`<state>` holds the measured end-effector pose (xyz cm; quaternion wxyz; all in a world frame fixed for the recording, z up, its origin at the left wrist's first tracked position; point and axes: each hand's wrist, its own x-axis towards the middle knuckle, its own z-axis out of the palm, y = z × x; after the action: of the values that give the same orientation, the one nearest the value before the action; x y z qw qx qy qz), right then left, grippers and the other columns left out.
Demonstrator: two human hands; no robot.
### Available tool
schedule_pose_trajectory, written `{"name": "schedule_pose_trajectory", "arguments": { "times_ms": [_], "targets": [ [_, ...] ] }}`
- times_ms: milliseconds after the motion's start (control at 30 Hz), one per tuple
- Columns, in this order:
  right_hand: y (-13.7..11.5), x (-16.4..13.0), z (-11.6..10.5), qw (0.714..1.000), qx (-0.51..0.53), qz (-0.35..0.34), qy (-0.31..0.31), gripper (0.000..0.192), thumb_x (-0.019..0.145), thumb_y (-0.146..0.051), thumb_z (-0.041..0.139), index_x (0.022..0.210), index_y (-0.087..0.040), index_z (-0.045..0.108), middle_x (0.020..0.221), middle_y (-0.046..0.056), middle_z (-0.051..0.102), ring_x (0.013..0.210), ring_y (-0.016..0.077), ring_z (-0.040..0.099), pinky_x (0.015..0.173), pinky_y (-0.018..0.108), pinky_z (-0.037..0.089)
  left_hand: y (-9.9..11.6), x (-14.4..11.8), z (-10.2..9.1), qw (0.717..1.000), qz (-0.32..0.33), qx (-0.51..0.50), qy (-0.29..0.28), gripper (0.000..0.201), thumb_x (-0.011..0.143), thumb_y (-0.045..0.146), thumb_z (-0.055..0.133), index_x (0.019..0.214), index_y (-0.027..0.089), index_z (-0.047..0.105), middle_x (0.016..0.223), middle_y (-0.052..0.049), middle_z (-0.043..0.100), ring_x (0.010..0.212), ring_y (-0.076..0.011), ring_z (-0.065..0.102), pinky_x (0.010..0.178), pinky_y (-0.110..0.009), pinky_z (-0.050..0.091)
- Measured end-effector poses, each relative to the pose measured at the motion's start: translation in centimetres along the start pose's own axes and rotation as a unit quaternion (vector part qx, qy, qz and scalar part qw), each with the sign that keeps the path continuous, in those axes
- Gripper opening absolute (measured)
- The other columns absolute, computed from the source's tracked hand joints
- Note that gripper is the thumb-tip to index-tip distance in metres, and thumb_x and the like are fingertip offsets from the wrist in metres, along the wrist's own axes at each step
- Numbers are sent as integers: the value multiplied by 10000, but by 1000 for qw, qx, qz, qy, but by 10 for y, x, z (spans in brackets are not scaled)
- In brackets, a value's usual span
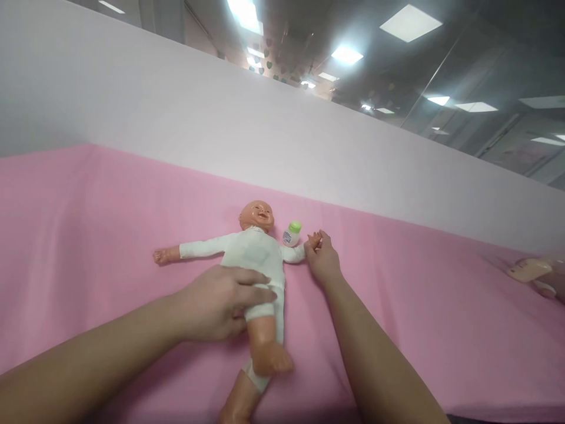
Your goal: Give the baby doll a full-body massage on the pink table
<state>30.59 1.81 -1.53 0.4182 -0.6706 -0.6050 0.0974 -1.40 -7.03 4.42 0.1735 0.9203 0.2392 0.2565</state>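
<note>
Pink surface (88, 235): left hand (220, 303) lies flat on doll (253, 259); right hand (324, 259) pinches its wrist, could topple bottle (292, 233) beside doll's head.

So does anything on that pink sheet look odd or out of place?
Only small things. A small bottle with a green cap lies tipped on the pink sheet by the doll. The doll's near leg is bent up. Nothing is spilled or broken.
</note>
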Motion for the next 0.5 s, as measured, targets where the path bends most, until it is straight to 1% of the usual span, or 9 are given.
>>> {"name": "schedule_pose_trajectory", "arguments": {
  "times_ms": [33,100,133,200,233,300,367,433,500],
  "targets": [
    [-7,-3,0,1000,7,-28,8,714,884,-427,604,1518,-212,355,1330,132,653,1017,269,699,910,454,552,-7,1,0,1000,-3,0,16,518,773,210,681,1278,323,696,1372,-55,642,1141,-276,663,928,-383,553],
    [-23,-11,1,996,20,-81,21,709,877,-416,621,1516,-238,372,1313,118,659,913,246,703,816,426,581,-22,2,-2,998,-29,-3,61,486,822,243,652,1305,292,679,1405,-75,614,1217,-286,623,960,-388,539],
    [-31,-15,3,994,26,-107,24,681,876,-407,626,1499,-244,404,1284,107,672,899,237,696,795,411,585,-30,3,-2,995,-54,-9,84,471,826,256,654,1295,279,685,1395,-77,621,1230,-289,612,965,-383,536],
    [-45,-23,10,986,21,-164,29,577,880,-383,632,1425,-244,504,1202,88,702,930,238,678,823,408,577,-42,5,-2,987,-109,-42,111,446,832,300,667,1276,258,694,1351,-75,651,1195,-287,627,947,-368,541],
    [-50,-27,15,981,8,-192,26,502,885,-366,633,1367,-245,565,1153,80,716,953,244,668,855,415,567,-47,7,-2,982,-135,-67,116,427,841,341,671,1256,246,702,1302,-73,679,1142,-280,651,922,-360,548],
    [-57,-31,25,969,-29,-245,1,357,902,-317,618,1252,-256,659,1096,68,729,1000,255,651,928,435,537,-54,9,-1,969,-172,-133,113,407,863,437,665,1201,218,722,1177,-67,730,1023,-260,687,859,-340,560],
    [-59,-33,33,955,-54,-290,-32,301,924,-264,592,1203,-273,703,1118,59,728,1056,256,635,995,442,504,-57,10,-1,959,-182,-194,103,418,879,494,652,1167,202,730,1083,-57,753,984,-252,693,836,-328,559],
    [-58,-33,39,946,-59,-316,-52,315,939,-236,574,1214,-292,716,1179,51,713,1105,250,620,1035,441,484,-59,11,0,952,-176,-230,98,424,878,496,663,1178,203,726,1101,-54,753,1035,-260,685,865,-329,552],
    [-56,-33,40,947,-54,-314,-51,320,941,-230,575,1213,-304,725,1214,49,700,1131,249,610,1046,444,481,-60,10,0,950,-168,-243,102,424,874,478,677,1199,209,719,1166,-59,740,1089,-267,675,904,-336,544]
  ]
}}
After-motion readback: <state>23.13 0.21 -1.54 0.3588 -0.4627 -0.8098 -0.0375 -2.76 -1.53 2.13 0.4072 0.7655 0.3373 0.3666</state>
